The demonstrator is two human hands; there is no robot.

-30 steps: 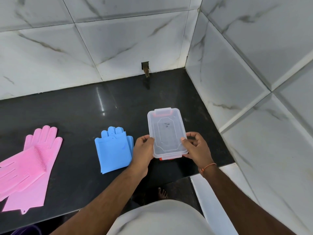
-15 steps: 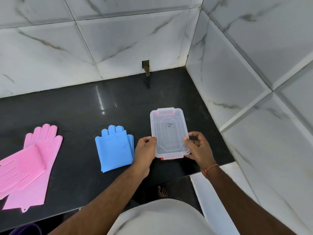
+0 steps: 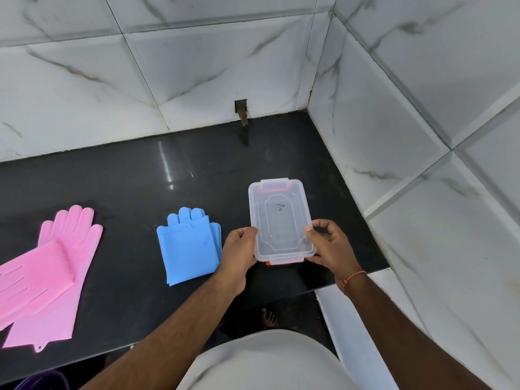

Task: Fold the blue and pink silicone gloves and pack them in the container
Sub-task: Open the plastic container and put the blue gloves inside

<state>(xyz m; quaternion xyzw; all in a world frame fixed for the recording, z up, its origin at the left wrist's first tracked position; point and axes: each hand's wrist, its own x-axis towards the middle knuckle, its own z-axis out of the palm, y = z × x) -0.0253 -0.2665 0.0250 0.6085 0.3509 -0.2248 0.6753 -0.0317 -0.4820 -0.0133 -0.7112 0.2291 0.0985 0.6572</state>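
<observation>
A clear plastic container (image 3: 281, 218) with its lid on and orange latches sits on the black counter near the front right. My left hand (image 3: 239, 249) grips its near left edge, fingers curled on the rim. My right hand (image 3: 329, 243) grips the near right edge, thumb on the lid. The blue gloves (image 3: 188, 246) lie folded flat just left of my left hand. The pink gloves (image 3: 47, 271) lie unfolded, one across the other, at the far left.
The black counter (image 3: 140, 178) ends at marble-tiled walls behind and on the right (image 3: 422, 136). A small wall opening with a stub (image 3: 242, 111) sits at the back. The counter's front edge runs below my wrists; the floor and a foot (image 3: 268, 318) show beneath.
Both hands and the container have shifted slightly right and away; the grip looks the same. The gloves have not moved.
</observation>
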